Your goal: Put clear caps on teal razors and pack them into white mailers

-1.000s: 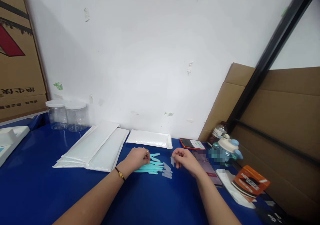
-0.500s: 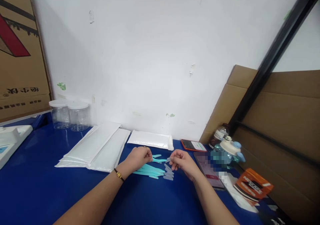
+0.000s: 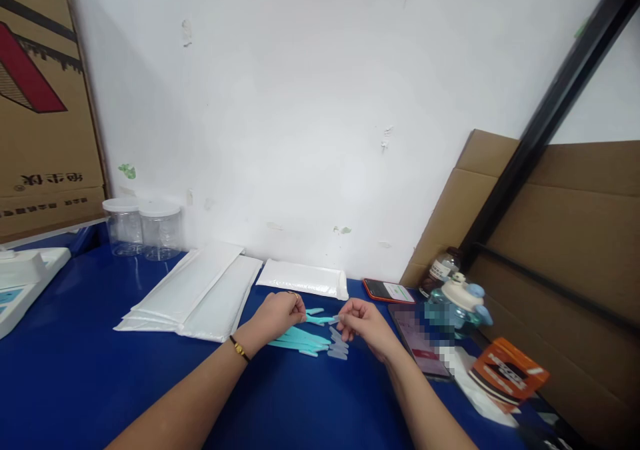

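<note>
My left hand (image 3: 284, 313) pinches one end of a slim turquoise piece (image 3: 320, 319) just above the blue table. Between the thumb and fingers of my right hand (image 3: 361, 322) is a small translucent cap (image 3: 333, 319), which meets or nearly meets the turquoise piece's right end. Below my hands lie several turquoise pieces (image 3: 303, 339) side by side. Several translucent caps (image 3: 338, 347) form a short column at their right ends. Another turquoise piece (image 3: 315, 311) lies just behind the held one.
White padded envelopes (image 3: 220, 303) lie at left, a white packet (image 3: 303, 279) behind my hands. Clear jars (image 3: 161, 230) stand by the wall. On the right are a red-edged phone (image 3: 389, 291), a larger device (image 3: 417, 343), a teal bottle (image 3: 453, 307) and an orange box (image 3: 509, 373).
The view has shifted slightly. Both hands keep nearly the same pose, and the cap in my right hand looks slightly closer to the turquoise piece's end.
</note>
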`<state>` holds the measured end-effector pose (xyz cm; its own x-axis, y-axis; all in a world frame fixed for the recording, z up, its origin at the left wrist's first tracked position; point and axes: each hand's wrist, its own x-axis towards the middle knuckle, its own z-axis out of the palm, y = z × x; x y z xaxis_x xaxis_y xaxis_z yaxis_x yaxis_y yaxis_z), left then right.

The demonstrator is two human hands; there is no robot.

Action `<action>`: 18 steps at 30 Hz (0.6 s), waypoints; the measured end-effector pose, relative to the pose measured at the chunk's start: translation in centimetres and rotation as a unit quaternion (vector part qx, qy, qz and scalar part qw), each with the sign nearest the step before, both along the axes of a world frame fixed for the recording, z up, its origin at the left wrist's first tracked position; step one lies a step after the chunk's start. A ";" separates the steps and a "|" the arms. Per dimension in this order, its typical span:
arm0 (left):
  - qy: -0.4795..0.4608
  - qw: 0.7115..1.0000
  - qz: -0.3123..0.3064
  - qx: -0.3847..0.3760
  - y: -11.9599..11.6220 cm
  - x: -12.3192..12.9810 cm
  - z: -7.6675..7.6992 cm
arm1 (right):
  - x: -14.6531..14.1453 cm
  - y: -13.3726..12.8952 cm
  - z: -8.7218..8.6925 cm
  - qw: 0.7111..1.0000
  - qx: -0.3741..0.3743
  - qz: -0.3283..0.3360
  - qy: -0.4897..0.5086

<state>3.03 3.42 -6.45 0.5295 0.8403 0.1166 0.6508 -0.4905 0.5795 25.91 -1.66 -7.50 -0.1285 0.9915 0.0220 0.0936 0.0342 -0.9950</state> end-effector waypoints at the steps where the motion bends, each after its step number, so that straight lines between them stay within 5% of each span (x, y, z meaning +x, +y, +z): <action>1: -0.005 1.000 -0.002 0.000 -0.1 0.1 0.0 | -0.4 -0.1 0.0 1.000 -0.001 0.007 0.003; 6: -0.022 1.000 -0.002 -0.013 0.3 0.0 -0.3 | -1.5 0.0 -0.2 1.000 -0.005 0.029 -0.005; 9: -0.005 0.999 0.017 -0.041 0.8 -0.4 -0.7 | -0.3 0.4 -0.3 0.992 0.035 -0.040 -0.115; 13: 0.054 0.998 0.012 -0.010 1.1 -0.7 -1.1 | 2.5 0.9 -0.4 0.931 0.108 -0.148 -0.317; 18: 0.058 0.991 0.046 0.107 1.2 -0.8 -0.7 | 3.8 1.0 -0.8 0.887 0.155 -0.097 -0.423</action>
<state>2.25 4.57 -7.11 0.4715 0.8486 0.2400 0.7553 -0.5291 0.3868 29.69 -0.66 -8.30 -0.0570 0.9601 0.2739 0.8369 0.1955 -0.5113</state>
